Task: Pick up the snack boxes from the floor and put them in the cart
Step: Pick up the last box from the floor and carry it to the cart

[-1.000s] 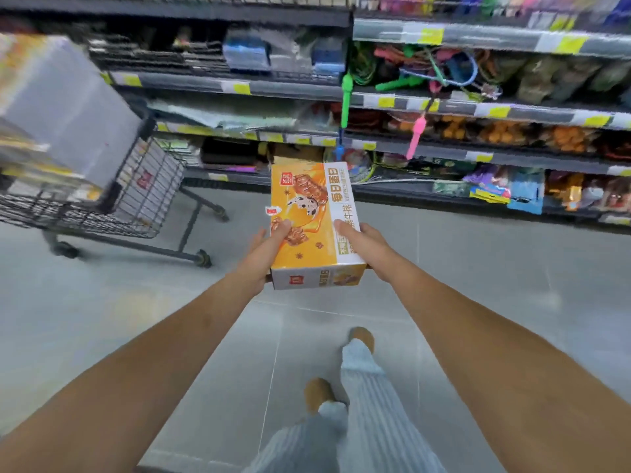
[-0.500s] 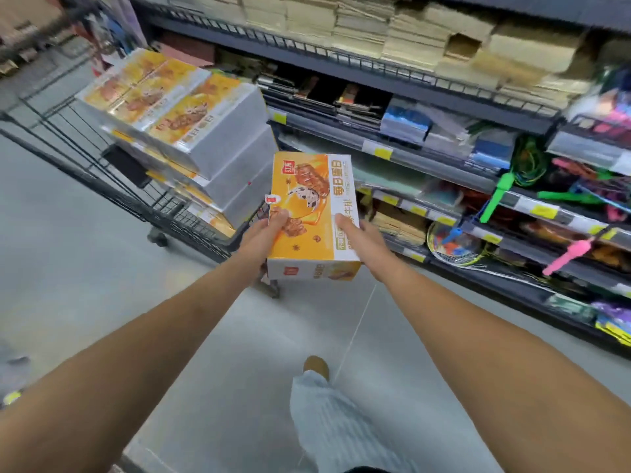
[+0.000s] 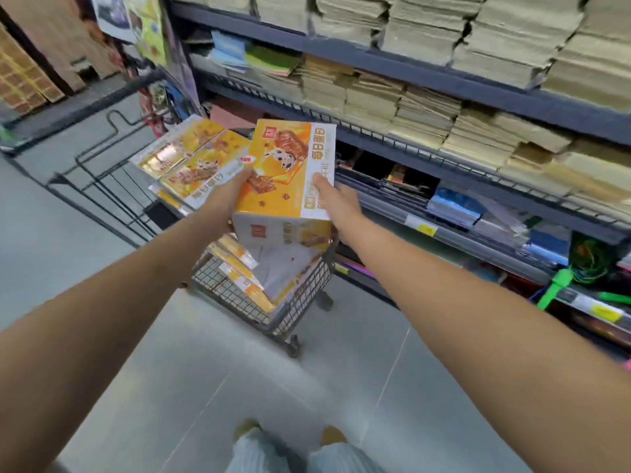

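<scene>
I hold an orange and white snack box (image 3: 290,169) between both hands, printed face up, right over the near end of the black wire cart (image 3: 259,298). My left hand (image 3: 228,196) grips its left edge and my right hand (image 3: 336,199) its right edge. Several matching snack boxes (image 3: 191,158) are stacked in the cart just left of and below the held box. More box sides (image 3: 273,271) show through the cart's mesh. No box on the floor is in view.
Dark store shelving (image 3: 444,80) with stacks of paper goods and stationery runs along the right, close to the cart. The cart's handle frame (image 3: 102,138) sticks out to the left. Grey tiled floor (image 3: 307,380) lies between my feet (image 3: 331,435) and the cart.
The view has swung left and closer to the cart. The held box has moved from beside the stacked boxes to above the cart's near end; both hands keep their grip.
</scene>
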Motion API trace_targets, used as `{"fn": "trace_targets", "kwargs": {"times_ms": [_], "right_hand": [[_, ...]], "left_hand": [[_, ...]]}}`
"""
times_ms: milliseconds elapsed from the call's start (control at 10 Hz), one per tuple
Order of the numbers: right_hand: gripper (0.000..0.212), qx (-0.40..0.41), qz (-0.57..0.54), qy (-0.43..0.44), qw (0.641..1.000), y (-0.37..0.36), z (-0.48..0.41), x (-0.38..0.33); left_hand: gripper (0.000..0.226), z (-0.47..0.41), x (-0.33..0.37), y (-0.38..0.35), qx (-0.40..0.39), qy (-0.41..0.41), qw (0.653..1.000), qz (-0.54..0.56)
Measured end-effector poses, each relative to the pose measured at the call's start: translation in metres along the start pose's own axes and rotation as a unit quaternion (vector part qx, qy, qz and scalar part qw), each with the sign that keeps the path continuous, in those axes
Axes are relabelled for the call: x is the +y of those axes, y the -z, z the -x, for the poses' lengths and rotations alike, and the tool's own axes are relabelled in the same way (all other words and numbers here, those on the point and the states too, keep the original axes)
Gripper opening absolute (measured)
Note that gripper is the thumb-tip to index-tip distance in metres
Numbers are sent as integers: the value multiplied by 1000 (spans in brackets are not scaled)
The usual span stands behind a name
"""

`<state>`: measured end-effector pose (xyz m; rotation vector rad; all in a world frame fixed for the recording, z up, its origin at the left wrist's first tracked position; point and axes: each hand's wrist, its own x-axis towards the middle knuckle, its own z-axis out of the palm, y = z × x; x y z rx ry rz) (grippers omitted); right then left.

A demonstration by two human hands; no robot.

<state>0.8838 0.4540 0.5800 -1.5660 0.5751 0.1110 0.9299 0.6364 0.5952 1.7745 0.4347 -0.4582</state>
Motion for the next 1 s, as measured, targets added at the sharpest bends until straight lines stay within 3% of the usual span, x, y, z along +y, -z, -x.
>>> {"fn": "trace_targets", "kwargs": {"times_ms": [100, 200, 300, 500, 600, 800, 900, 1000], "right_hand": [[43, 14, 2, -51, 999, -29, -8, -7], [37, 5, -6, -88, 996, -55, -18, -10], [28, 3, -15, -105, 994, -79, -35, -16], [46, 14, 29, -127, 991, -108, -49, -29], [47, 14, 12, -149, 989, -111, -50, -32], [54, 85, -37, -160, 983, -128, -48, -28], [34, 108, -53, -156, 980, -135, -37, -28], [30, 112, -57, -148, 981, -133, -30, -39]], "left_hand": [[32, -21, 14, 21, 27, -7, 994, -106], [24, -43, 18, 35, 24, -79, 977, -195], [24, -78, 21, 53, 7, -107, 969, -221], [37, -127, 34, 78, -39, -85, 972, -216], [56, -133, 35, 81, -66, -80, 963, -248], [57, -131, 35, 80, -75, -99, 955, -270], [56, -131, 37, 85, -87, -98, 961, -242], [65, -128, 40, 88, -75, -112, 963, -232]]}}
